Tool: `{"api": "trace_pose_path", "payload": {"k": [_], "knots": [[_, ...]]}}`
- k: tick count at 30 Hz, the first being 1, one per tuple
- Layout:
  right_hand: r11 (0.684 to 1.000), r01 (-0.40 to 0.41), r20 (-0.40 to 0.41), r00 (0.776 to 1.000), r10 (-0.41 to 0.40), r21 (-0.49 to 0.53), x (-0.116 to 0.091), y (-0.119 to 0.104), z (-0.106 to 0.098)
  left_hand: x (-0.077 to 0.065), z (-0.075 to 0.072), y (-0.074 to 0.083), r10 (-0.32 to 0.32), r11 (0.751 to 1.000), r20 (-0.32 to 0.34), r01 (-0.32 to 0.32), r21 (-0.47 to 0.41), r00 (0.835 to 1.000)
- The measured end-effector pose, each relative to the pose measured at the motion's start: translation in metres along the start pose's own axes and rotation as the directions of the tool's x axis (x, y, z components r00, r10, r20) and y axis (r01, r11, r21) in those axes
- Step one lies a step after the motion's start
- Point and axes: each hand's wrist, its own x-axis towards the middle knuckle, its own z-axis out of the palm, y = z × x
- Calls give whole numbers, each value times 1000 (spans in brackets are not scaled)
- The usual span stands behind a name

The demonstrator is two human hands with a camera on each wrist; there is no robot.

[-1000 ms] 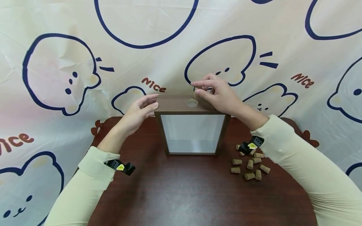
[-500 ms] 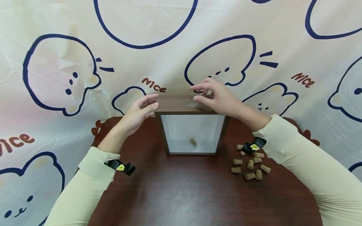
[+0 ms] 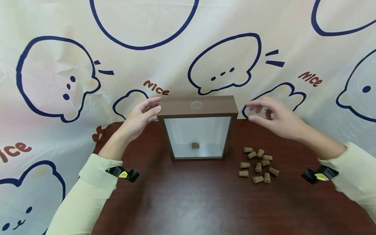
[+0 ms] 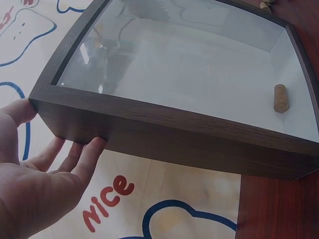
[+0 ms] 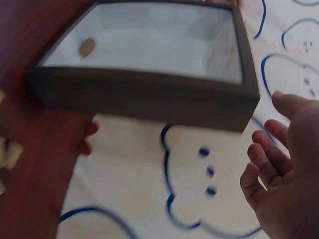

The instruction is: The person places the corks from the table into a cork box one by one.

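A brown shadow-box frame [image 3: 218,106] with a clear front stands upright on the table, a round hole [image 3: 196,104] in its top. One cork [image 3: 195,145] lies inside on the white floor; the left wrist view also shows this cork [image 4: 281,98] behind the pane. My left hand [image 3: 138,119] touches the box's upper left corner, thumb at the corner and fingertips against the side [image 4: 99,127]. Off the box's right side, my right hand [image 3: 279,119] is in the air with loosely bent fingers and nothing in them. Several loose corks [image 3: 258,167] lie below it.
The dark red-brown table [image 3: 188,199] has a rounded outline. Behind it hangs a pale cloth [image 3: 123,65] printed with blue cartoon outlines. The loose corks lie right of the box, between it and my right forearm.
A cork dropped from my right hand through the hole, fell, and now lies inside the box. My right hand then moved right, away from the top. The left hand stays at the corner.
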Motion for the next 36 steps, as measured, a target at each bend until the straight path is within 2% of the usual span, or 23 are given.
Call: {"api": "trace_pose_path", "payload": {"k": [4,9,14,17,21,27,32,36], "knots": [[997,-75,-46,996,74,-23,-48,30,-3,-1,1,0,5,1000,4,-5,-1,1000],[982,-187,-70,980,184,-36,-109,61,1,0,1,0,16,1000,10,-16,9,1000],[961,-276,-85,958,273,-28,-152,81,7,-1,0,-1,9,1000,-3,-9,0,1000],[955,-295,-86,953,292,-21,-173,94,14,-2,-1,-2,10,1000,-7,-11,-12,1000],[951,-308,-75,949,308,9,-194,113,29,-3,-1,-3,14,1000,-15,-14,-15,1000],[933,-356,-36,933,357,47,-215,135,60,-2,0,-3,16,1000,-9,-16,-12,1000],[923,-381,-15,924,382,44,-221,144,78,-1,0,-3,15,1000,-14,-16,-23,1000],[928,-371,-31,928,372,22,-220,146,89,-1,0,-2,14,1000,-9,-14,-16,1000]]}}
